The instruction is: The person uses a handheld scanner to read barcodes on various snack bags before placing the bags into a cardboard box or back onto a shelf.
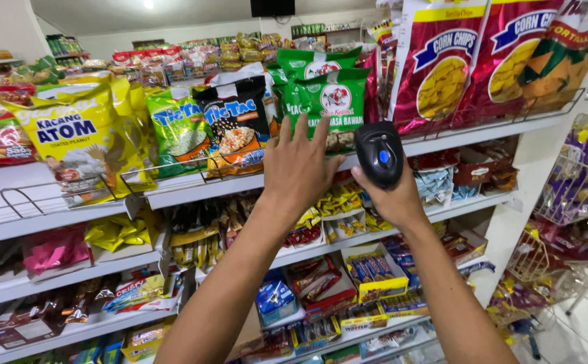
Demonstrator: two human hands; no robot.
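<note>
Forearms rise from bottom edge toward top shelf (442, 143). R hand (391, 197) wraps its fingers around a black barcode scanner (379, 153); I see its long axis near upright, head up, blue-lit back facing me, nose aimed away at the shelf. L hand (298, 168), fingers spread wide, presses flat on a green snack bag (337, 101) standing upright just left of scanner. Black snack bag (236, 125) sits beside it, further left.
</note>
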